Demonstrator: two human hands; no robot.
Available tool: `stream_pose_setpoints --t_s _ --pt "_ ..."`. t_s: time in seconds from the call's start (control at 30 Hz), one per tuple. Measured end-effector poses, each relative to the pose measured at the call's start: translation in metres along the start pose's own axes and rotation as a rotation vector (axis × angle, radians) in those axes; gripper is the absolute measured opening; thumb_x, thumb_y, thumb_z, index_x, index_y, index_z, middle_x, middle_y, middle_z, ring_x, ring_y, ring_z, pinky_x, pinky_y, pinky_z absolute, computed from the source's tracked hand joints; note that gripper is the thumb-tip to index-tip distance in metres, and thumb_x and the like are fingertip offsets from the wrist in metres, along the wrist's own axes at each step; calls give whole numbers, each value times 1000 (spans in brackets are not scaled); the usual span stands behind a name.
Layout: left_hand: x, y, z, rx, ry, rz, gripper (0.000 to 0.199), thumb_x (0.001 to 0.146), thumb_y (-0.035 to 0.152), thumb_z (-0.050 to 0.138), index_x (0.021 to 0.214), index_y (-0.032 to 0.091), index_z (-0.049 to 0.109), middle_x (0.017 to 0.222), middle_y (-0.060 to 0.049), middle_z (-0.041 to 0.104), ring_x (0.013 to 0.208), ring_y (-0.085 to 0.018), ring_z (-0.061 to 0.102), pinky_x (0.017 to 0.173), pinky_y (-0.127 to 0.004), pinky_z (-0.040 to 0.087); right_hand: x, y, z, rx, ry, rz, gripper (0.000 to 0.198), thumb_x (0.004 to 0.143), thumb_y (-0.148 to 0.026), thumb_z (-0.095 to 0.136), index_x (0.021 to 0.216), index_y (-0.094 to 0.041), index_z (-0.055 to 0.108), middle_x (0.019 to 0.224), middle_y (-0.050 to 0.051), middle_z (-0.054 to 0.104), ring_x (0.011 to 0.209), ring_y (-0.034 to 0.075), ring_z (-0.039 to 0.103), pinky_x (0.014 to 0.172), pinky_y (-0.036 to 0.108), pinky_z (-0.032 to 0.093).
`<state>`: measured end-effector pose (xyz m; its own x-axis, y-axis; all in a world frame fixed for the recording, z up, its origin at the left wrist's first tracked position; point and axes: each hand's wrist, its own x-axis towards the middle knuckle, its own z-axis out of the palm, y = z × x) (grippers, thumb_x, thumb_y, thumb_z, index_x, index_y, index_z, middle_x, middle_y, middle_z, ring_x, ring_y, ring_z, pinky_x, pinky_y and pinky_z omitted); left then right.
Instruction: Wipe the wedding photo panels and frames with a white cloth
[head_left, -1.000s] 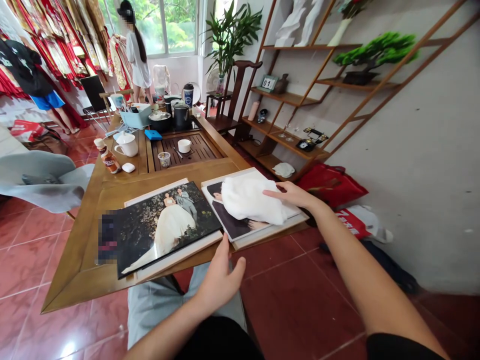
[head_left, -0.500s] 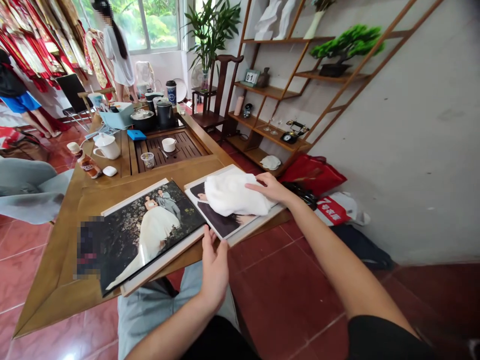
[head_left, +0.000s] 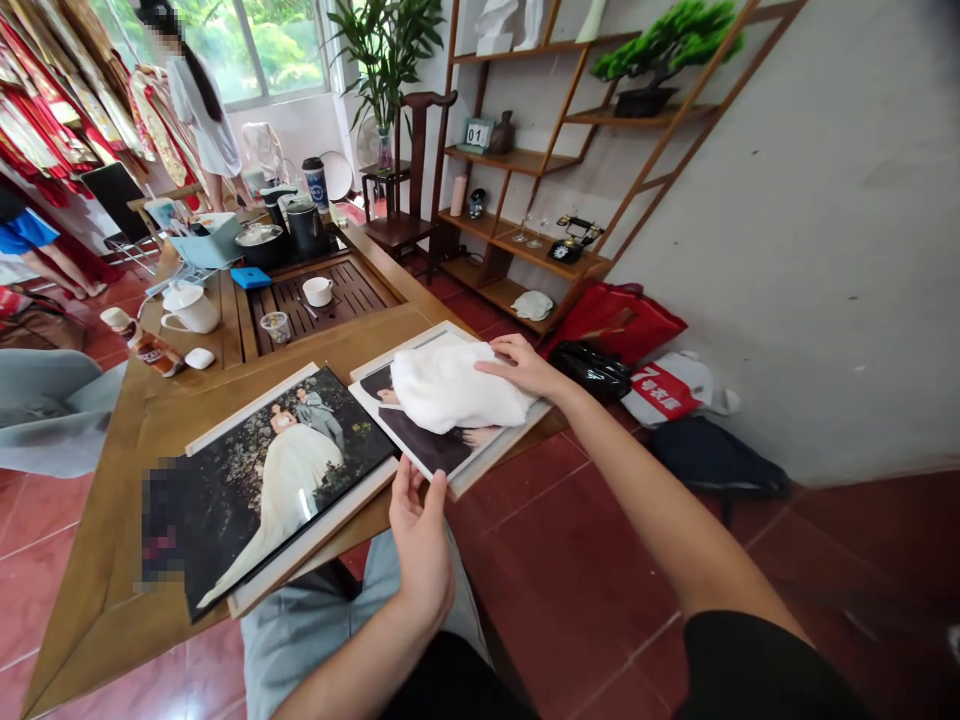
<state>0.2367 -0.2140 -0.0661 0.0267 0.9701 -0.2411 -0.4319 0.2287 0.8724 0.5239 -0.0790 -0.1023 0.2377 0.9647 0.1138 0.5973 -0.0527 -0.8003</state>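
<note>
An unfolded pair of large photo panels lies at the table's near edge. The left photo panel (head_left: 300,470) shows a couple in wedding clothes and rests on a pale, thick board. The right photo panel (head_left: 375,405) is mostly hidden under a bunched white cloth (head_left: 450,385). My right hand (head_left: 525,368) is closed on the cloth's right end, pressing it against the panel. My left hand (head_left: 421,525) pinches the near corner of the right photo panel, thumb uppermost and fingers partly hidden below its edge.
On the wooden table (head_left: 90,520) stand a lidded white mug (head_left: 191,308), a drink bottle (head_left: 142,342) and a slatted tea tray (head_left: 341,305). A red bag (head_left: 619,320) lies on the floor right of the table. A shelf (head_left: 517,160) and two people are beyond.
The whole view has shifted a little, so the scene sits further left. My left thumb now lies nearer the right panel's corner. My right hand stays on the white cloth.
</note>
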Motion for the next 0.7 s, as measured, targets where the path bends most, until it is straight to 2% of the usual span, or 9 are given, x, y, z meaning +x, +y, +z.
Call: stream_pose_setpoints --t_s 0.13,0.3,0.53,0.7 --pt "2 5 4 3 -66 29 57 80 39 81 128 22 57 135 -11 64 131 -23 59 113 -35 43 0 -6 3 43 -14 -28 77 65 -85 68 113 -25 72 136 10 48 135 32 46 123 44 33" --pt "6 8 3 61 -96 44 54 79 38 80 122 23 51 133 -12 64 126 -22 62 110 -35 44 -1 -9 6 58 -7 -39 76 65 -84 71 114 -26 71 135 9 49 136 34 43 125 48 27" --pt "11 20 10 -19 -154 -104 65 77 41 83 122 28 38 119 -7 71 115 -20 69 96 -34 52 -4 -14 10 99 -13 -79 79 69 -85 66 120 -25 69 127 9 56 129 32 50 121 49 32" --pt "18 23 14 -66 -209 -106 72 72 37 85 123 32 34 115 -1 71 110 -19 70 98 -38 53 -6 -22 7 119 -21 -87 75 71 -85 65 117 -25 70 122 8 61 123 31 55 117 48 37"
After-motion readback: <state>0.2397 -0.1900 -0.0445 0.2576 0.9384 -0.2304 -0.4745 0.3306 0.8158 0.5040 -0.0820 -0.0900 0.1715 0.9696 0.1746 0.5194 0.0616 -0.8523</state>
